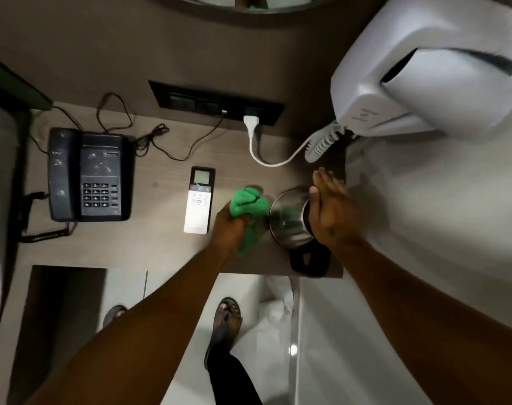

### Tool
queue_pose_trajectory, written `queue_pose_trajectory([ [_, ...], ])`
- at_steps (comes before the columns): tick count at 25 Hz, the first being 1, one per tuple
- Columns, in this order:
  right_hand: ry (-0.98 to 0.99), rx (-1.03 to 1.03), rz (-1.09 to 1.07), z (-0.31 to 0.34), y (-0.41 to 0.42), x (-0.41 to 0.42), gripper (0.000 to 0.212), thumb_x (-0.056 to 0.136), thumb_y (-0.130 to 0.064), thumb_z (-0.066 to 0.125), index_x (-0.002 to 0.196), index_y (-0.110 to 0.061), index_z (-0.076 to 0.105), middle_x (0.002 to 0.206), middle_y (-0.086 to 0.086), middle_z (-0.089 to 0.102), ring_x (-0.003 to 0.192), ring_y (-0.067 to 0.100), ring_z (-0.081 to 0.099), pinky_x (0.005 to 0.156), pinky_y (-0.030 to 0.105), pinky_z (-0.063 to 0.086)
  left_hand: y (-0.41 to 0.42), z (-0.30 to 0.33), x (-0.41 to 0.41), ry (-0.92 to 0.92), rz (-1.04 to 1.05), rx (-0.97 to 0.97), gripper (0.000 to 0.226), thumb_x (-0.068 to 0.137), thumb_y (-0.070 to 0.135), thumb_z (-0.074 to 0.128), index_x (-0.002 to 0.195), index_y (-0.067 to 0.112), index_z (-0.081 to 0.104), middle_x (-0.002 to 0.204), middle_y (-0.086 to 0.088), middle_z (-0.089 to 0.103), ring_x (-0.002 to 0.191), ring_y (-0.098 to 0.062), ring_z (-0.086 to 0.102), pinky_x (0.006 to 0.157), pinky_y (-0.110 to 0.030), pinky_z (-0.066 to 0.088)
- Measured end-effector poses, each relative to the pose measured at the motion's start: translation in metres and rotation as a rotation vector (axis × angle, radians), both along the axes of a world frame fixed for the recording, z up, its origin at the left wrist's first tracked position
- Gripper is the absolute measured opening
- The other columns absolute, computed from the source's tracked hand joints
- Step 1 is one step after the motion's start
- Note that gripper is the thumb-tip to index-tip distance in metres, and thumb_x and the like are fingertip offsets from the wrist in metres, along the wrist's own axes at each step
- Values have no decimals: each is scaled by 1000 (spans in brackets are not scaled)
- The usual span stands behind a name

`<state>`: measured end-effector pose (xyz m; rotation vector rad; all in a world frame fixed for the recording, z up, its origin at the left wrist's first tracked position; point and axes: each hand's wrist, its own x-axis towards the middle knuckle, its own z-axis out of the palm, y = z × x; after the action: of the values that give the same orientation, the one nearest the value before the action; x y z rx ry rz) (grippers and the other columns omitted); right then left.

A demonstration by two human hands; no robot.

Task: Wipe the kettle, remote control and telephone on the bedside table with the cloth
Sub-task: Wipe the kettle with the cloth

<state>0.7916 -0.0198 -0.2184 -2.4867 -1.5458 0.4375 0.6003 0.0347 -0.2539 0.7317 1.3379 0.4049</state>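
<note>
A steel kettle point(288, 219) with a black handle stands at the right end of the bedside table point(161, 247). My right hand point(330, 206) lies flat on the kettle's top, fingers extended. My left hand point(230, 226) grips a bunched green cloth point(247, 204) pressed against the kettle's left side. A white remote control point(198, 201) with a small screen lies just left of the cloth. A black telephone point(88, 173) sits at the table's left end.
A white hair dryer unit point(424, 68) hangs on the wall at upper right, its coiled cord point(322, 143) and white plug point(251, 121) reaching a black socket panel point(214, 102). Thin black cables point(149, 138) trail behind the telephone. My sandalled feet show below the table edge.
</note>
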Motion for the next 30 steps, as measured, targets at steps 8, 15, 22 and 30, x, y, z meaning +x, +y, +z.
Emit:
queue_pose_trajectory([
  [8, -3, 99, -1, -12, -4, 2, 48, 99, -31, 27, 136, -7, 45, 145, 12, 47, 136, 26, 40, 114, 42, 30, 2, -35, 92, -424, 235, -351, 55, 106, 34, 26, 148, 1, 40, 154, -21, 42, 142, -35, 40, 122, -48, 27],
  [15, -2, 167, 7, -15, -8, 5, 45, 98, -29, 31, 133, -8, 50, 140, 12, 52, 132, 29, 46, 110, 42, 37, -80, -45, 73, -342, 500, -464, 38, 94, 49, 48, 107, 25, 75, 98, -5, 80, 86, -21, 77, 66, -32, 61],
  [22, 10, 194, -2, -17, -7, 5, 44, 98, -28, 33, 133, -8, 50, 139, 13, 54, 131, 29, 46, 109, 41, 37, 7, -25, 96, -332, 268, -319, 36, 97, 15, 45, 119, 3, 70, 118, -17, 73, 109, -29, 70, 97, -37, 56],
  [30, 14, 162, 6, -16, -7, 5, 46, 99, -29, 28, 136, -8, 47, 142, 11, 51, 134, 27, 42, 111, 37, 32, -92, -35, 60, -377, 387, -315, 37, 101, 35, 46, 135, 25, 57, 123, -1, 72, 111, -20, 69, 91, -45, 57],
])
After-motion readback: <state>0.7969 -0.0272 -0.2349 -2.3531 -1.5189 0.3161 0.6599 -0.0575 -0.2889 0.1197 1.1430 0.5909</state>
